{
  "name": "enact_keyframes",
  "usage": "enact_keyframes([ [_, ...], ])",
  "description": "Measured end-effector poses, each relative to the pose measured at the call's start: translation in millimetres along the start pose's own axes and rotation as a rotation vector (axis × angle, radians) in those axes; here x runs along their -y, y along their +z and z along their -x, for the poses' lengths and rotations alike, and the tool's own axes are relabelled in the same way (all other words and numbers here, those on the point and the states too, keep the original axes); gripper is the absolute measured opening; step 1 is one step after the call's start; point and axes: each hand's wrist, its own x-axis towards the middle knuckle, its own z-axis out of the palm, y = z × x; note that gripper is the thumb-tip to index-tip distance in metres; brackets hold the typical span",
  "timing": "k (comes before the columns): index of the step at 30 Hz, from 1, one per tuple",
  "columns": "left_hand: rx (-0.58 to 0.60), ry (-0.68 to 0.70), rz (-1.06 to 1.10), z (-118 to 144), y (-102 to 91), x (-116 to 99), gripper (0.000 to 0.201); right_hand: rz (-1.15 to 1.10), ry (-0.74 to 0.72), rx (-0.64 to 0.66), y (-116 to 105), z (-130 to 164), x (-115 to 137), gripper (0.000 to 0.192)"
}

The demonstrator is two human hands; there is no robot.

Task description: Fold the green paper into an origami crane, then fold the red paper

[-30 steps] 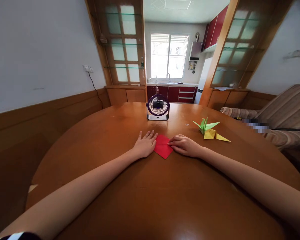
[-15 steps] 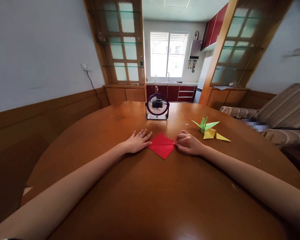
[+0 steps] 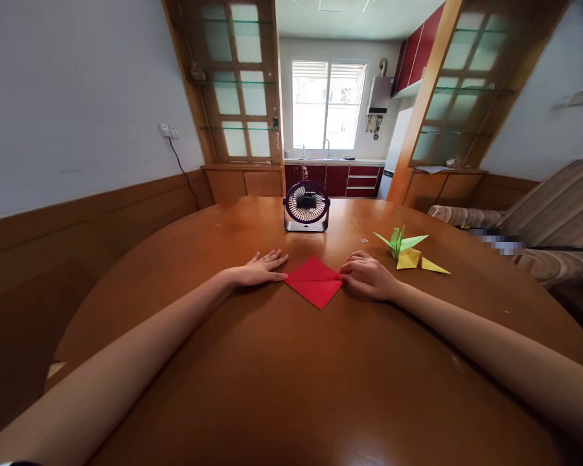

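A red sheet of origami paper (image 3: 315, 285) lies on the table as a diamond, with a crease running across its middle from left to right. My left hand (image 3: 259, 268) rests flat with fingers spread, its thumb tip at the paper's left corner. At the right corner, my right hand (image 3: 366, 276) has its fingers curled and pinches the paper's tip between thumb and fingers. Beyond my right hand sit a green paper crane (image 3: 399, 243) and a yellow folded paper figure (image 3: 412, 259), close together.
A small purple desk fan (image 3: 306, 206) stands beyond the paper on the round wooden table (image 3: 291, 388). On the right is a striped sofa (image 3: 554, 220). Wooden cabinets (image 3: 243, 181) and a kitchen with a window are at the back.
My left hand has slid a little left, from over the paper's left edge out to its corner tip. The right hand keeps its pinch at the right corner.
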Motion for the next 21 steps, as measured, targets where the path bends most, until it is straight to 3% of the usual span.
enact_keyframes([
  [7,-0.056,0.002,-0.018,-2,7.1,-1,0.080,0.034,0.031,-0.066,4,2,-4,0.020],
  [17,-0.113,0.004,0.045,-1,5.8,-2,0.082,0.012,0.052,-0.011,2,0,-4,0.029],
  [21,-0.244,0.172,0.038,-1,13.6,-20,0.063,0.004,0.073,-0.005,2,-1,-3,0.028],
])
